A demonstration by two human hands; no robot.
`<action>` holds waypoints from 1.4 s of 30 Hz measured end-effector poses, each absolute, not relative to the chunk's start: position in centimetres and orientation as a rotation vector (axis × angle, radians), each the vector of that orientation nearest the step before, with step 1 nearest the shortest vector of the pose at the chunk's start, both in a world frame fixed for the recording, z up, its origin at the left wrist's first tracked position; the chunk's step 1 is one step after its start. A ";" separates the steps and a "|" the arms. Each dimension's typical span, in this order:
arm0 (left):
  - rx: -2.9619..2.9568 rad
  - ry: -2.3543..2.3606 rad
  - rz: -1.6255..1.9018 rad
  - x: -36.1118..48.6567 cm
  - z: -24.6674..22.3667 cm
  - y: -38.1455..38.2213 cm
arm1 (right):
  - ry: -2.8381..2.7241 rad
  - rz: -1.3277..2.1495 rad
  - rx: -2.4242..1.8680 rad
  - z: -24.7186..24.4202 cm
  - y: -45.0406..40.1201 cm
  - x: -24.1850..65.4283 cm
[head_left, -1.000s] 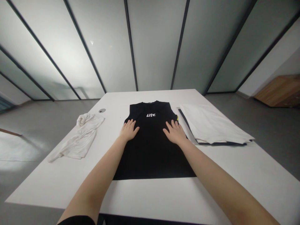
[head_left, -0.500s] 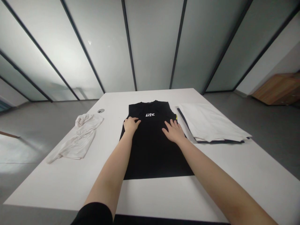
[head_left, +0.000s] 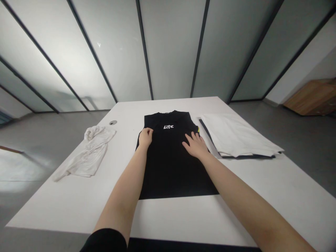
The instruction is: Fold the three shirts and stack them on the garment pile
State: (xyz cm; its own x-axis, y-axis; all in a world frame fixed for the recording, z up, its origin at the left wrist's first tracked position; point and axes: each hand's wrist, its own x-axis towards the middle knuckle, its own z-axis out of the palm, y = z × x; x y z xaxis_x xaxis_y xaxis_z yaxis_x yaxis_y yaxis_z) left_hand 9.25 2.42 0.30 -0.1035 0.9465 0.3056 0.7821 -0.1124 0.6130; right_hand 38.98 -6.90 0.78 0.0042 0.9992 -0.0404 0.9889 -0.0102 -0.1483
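Observation:
A black T-shirt (head_left: pixel 175 168) lies flat on the white table, its neckline toward the far edge and small white print across the chest. It shows no spread sleeves, and a bit of yellow peeks out at its right edge. At the shirt's left edge, my left hand (head_left: pixel 145 137) is closed, thumb and fingers pinched together on the black cloth; the pinched fabric itself is mostly hidden. My right hand (head_left: pixel 195 144) rests flat near the shirt's right edge with its fingers spread.
To the right lies a stack of folded garments, a white one (head_left: pixel 236 134) over a dark one (head_left: pixel 249 157). A crumpled white garment (head_left: pixel 91 154) lies on the left. The table (head_left: pixel 178 217) has a round cable hole (head_left: pixel 112 123). Frosted glass panels (head_left: pixel 173 49) stand behind.
My left hand's fingers have drawn together from a spread pose into a pinch at the shirt's left edge. My right hand stays spread in nearly the same place.

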 end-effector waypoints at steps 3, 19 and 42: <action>1.706 1.830 1.263 8.7 0.2 2.3 | -2.160 0.205 -2.168 0.8 -6.9 39.0; 1.174 1.594 1.612 6.8 0.8 2.2 | -2.151 0.258 -2.186 0.9 -6.8 39.3; 2.215 2.210 0.109 10.5 0.1 -7.0 | -2.236 0.454 -2.184 2.4 -9.0 34.3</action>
